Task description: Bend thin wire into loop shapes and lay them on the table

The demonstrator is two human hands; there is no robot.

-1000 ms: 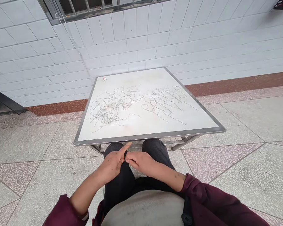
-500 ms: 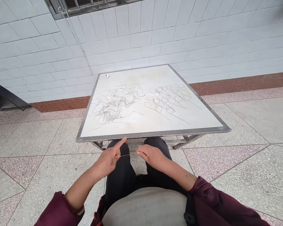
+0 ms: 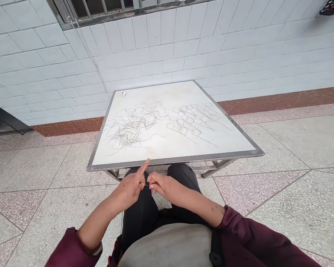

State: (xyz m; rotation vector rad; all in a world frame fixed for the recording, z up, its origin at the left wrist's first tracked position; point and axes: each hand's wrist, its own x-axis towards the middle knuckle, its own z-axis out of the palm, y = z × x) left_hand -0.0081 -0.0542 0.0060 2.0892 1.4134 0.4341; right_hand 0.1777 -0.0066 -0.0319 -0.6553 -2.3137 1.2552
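1. Just this side of the table [image 3: 172, 161], a short bit of thin strand [image 3: 147, 185] spans the small gap between both hands.
2. Right hand [image 3: 168, 187] looks pinched on one end; left hand [image 3: 132, 187] is curled round the other, index finger poking out toward the table edge.
3. So I'd call this step fingertip work on the strand, though any bend is too small to tell.
4. Next move calls for a firm pinch and steady hands, I reckon.
5. Tabletop's got crooked strands [image 3: 128, 133] left, looped strands [image 3: 195, 120] right.
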